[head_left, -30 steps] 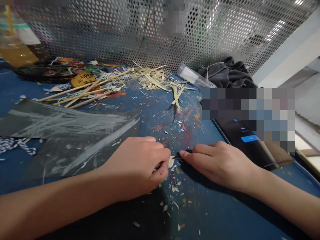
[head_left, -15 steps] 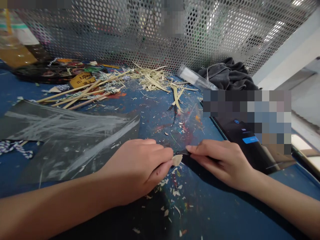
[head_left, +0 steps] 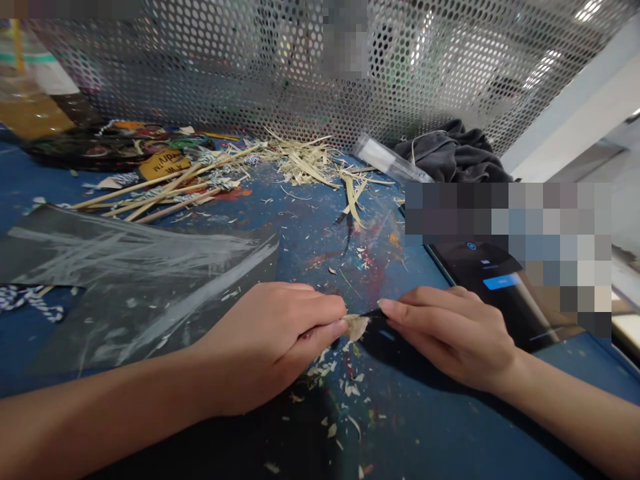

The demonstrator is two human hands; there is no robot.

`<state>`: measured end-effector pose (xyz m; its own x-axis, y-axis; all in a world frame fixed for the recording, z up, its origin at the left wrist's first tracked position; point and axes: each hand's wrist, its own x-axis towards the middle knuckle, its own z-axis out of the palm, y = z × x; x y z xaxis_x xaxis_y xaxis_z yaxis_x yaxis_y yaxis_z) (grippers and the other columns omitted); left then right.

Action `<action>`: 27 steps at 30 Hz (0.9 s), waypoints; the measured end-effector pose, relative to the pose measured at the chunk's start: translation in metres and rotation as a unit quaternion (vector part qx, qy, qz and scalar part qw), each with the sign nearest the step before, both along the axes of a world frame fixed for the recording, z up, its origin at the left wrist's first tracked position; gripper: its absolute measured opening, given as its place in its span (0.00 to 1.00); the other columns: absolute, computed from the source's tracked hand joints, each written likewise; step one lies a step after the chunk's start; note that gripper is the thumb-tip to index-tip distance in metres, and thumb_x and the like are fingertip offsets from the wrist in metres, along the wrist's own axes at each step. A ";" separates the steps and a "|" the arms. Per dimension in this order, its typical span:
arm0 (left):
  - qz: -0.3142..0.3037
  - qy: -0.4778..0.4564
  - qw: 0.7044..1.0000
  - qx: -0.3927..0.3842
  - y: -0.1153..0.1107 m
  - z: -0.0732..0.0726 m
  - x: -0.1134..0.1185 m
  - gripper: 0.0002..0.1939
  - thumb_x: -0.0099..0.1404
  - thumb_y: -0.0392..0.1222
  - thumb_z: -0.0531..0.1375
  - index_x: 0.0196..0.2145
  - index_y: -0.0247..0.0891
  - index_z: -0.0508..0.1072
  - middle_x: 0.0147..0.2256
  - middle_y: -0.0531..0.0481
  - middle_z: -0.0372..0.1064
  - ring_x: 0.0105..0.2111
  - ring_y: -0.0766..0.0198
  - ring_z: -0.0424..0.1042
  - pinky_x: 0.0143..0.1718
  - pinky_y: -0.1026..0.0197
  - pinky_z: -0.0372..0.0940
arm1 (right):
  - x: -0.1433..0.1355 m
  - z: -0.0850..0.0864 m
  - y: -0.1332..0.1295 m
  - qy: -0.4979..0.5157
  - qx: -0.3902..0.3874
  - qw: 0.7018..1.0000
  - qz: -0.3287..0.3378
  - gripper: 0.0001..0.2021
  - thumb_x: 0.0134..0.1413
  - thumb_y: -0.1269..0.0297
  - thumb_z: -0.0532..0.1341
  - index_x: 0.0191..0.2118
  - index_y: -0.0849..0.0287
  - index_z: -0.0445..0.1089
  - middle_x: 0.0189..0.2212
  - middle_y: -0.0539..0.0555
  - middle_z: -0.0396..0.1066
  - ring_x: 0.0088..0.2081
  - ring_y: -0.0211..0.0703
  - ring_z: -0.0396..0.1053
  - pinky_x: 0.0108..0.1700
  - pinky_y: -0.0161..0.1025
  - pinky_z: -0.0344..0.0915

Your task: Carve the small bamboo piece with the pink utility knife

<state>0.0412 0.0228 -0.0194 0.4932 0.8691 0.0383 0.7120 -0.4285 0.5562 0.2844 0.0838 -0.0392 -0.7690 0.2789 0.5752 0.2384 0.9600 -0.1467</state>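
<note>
Low over the blue table (head_left: pixel 440 433), my left hand (head_left: pixel 280 333) is closed, its thumb and fingers pinching a small pale, leaf-shaped piece (head_left: pixel 357 328). Most of that piece is hidden inside the hand; its rounded end sticks out to the right. A thin, dark, pointed blade (head_left: pixel 373 312) is pinched in my right hand (head_left: pixel 450 330), whose other fingers are curled. The blade's tip meets the upper edge of the pale piece. Small pale chips (head_left: pixel 350 387) lie scattered on the tabletop below and between my hands.
Grey sandpaper (head_left: pixel 165 293) with whitish scratches lies left. Behind it are sticks wrapped with cord (head_left: pixel 175 190) and a heap of pale shavings (head_left: pixel 305 163). A phone (head_left: pixel 480 293) lies right, near dark cloth (head_left: pixel 450 153). A perforated metal panel (head_left: pixel 260 73) closes the back.
My right hand has shifted slightly right and down with the blade. The pale piece has turned a little and shows more beyond my left fingers, which stay almost in place.
</note>
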 end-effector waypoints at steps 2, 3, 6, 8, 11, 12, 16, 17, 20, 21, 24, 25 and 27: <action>0.001 0.006 1.000 0.005 0.000 0.000 0.000 0.19 0.74 0.44 0.47 0.26 0.39 0.62 0.24 0.58 0.63 0.27 0.66 0.61 0.33 0.61 0.49 | 0.000 -0.001 0.000 -0.001 -0.003 1.000 0.005 0.11 0.64 0.73 0.57 0.50 0.59 0.68 0.28 0.50 0.74 0.28 0.34 0.71 0.27 0.32 0.60; 0.000 0.012 1.000 0.009 0.000 -0.001 0.000 0.18 0.74 0.44 0.47 0.26 0.39 0.62 0.25 0.58 0.63 0.27 0.65 0.61 0.33 0.61 0.49 | 0.001 -0.001 0.001 -0.002 -0.008 1.000 0.009 0.11 0.64 0.73 0.57 0.50 0.59 0.68 0.28 0.50 0.74 0.28 0.34 0.71 0.27 0.32 0.60; -0.005 0.033 0.999 0.032 -0.002 -0.002 0.001 0.18 0.74 0.43 0.47 0.26 0.39 0.62 0.25 0.57 0.63 0.27 0.65 0.61 0.32 0.60 0.49 | 0.002 -0.003 0.001 -0.011 -0.035 0.999 0.027 0.11 0.64 0.72 0.57 0.50 0.59 0.68 0.28 0.50 0.74 0.28 0.34 0.71 0.27 0.32 0.58; -0.014 0.047 0.997 0.058 -0.003 -0.003 0.002 0.17 0.73 0.41 0.47 0.26 0.39 0.62 0.24 0.57 0.63 0.26 0.64 0.61 0.32 0.60 0.49 | 0.002 -0.004 0.002 -0.021 -0.046 0.998 0.040 0.11 0.65 0.71 0.57 0.50 0.58 0.68 0.29 0.50 0.75 0.28 0.34 0.71 0.28 0.33 0.58; -0.023 0.069 0.993 0.098 -0.004 -0.005 0.003 0.15 0.72 0.40 0.50 0.26 0.40 0.62 0.23 0.56 0.62 0.25 0.63 0.60 0.30 0.59 0.49 | 0.001 -0.005 0.001 -0.021 -0.039 0.997 0.059 0.10 0.65 0.71 0.57 0.50 0.58 0.68 0.28 0.50 0.74 0.27 0.34 0.71 0.28 0.33 0.58; -0.024 0.076 0.991 0.109 -0.004 -0.005 0.003 0.15 0.72 0.41 0.50 0.26 0.40 0.63 0.23 0.56 0.62 0.25 0.63 0.60 0.29 0.59 0.49 | 0.000 -0.005 0.001 -0.021 -0.032 0.997 0.066 0.09 0.65 0.70 0.57 0.49 0.58 0.68 0.28 0.50 0.74 0.26 0.33 0.70 0.27 0.34 0.57; -0.037 0.096 0.986 0.133 -0.003 -0.006 0.004 0.13 0.72 0.44 0.52 0.29 0.40 0.67 0.24 0.56 0.64 0.25 0.62 0.61 0.29 0.59 0.50 | -0.002 -0.004 0.002 -0.047 -0.008 0.995 0.090 0.08 0.65 0.70 0.57 0.48 0.59 0.69 0.27 0.50 0.74 0.23 0.33 0.67 0.25 0.35 0.55; -0.039 0.097 0.985 0.135 -0.002 -0.006 0.004 0.12 0.72 0.45 0.52 0.32 0.41 0.69 0.26 0.55 0.66 0.26 0.62 0.63 0.29 0.59 0.51 | -0.003 -0.004 0.002 -0.049 -0.009 0.994 0.093 0.09 0.65 0.70 0.57 0.48 0.60 0.70 0.28 0.50 0.74 0.24 0.33 0.68 0.25 0.34 0.56; -0.049 0.094 0.985 0.137 -0.001 -0.006 0.003 0.11 0.73 0.46 0.50 0.44 0.44 0.71 0.30 0.55 0.70 0.29 0.62 0.66 0.31 0.59 0.54 | -0.002 -0.004 0.003 -0.033 -0.025 0.994 0.103 0.08 0.64 0.72 0.57 0.47 0.62 0.70 0.29 0.52 0.74 0.25 0.33 0.69 0.26 0.33 0.58; -0.053 0.092 0.985 0.135 -0.001 -0.006 0.002 0.12 0.74 0.45 0.50 0.47 0.46 0.71 0.30 0.56 0.71 0.29 0.62 0.66 0.31 0.59 0.54 | -0.002 -0.003 0.003 -0.025 -0.028 0.994 0.105 0.08 0.63 0.73 0.57 0.46 0.62 0.70 0.29 0.52 0.74 0.26 0.33 0.70 0.26 0.33 0.58; -0.075 0.086 0.986 0.118 0.000 -0.006 0.001 0.13 0.74 0.45 0.49 0.47 0.49 0.73 0.29 0.55 0.69 0.28 0.63 0.64 0.31 0.60 0.54 | -0.001 -0.001 0.003 -0.006 -0.034 0.994 0.104 0.08 0.63 0.72 0.57 0.46 0.62 0.69 0.27 0.51 0.74 0.27 0.34 0.71 0.28 0.33 0.60; -0.081 0.085 0.986 0.116 0.000 -0.006 0.001 0.13 0.74 0.44 0.50 0.45 0.49 0.74 0.29 0.55 0.68 0.28 0.63 0.63 0.31 0.60 0.54 | 0.000 -0.001 0.002 -0.005 -0.034 0.994 0.100 0.08 0.64 0.72 0.57 0.47 0.61 0.69 0.27 0.51 0.74 0.27 0.34 0.71 0.29 0.33 0.60; -0.093 0.079 0.986 0.114 0.001 -0.005 0.001 0.10 0.72 0.42 0.53 0.40 0.47 0.75 0.29 0.54 0.67 0.28 0.63 0.62 0.31 0.60 0.53 | 0.000 0.000 0.002 -0.011 -0.032 0.995 0.095 0.09 0.64 0.71 0.56 0.48 0.59 0.68 0.27 0.50 0.74 0.28 0.34 0.71 0.31 0.34 0.61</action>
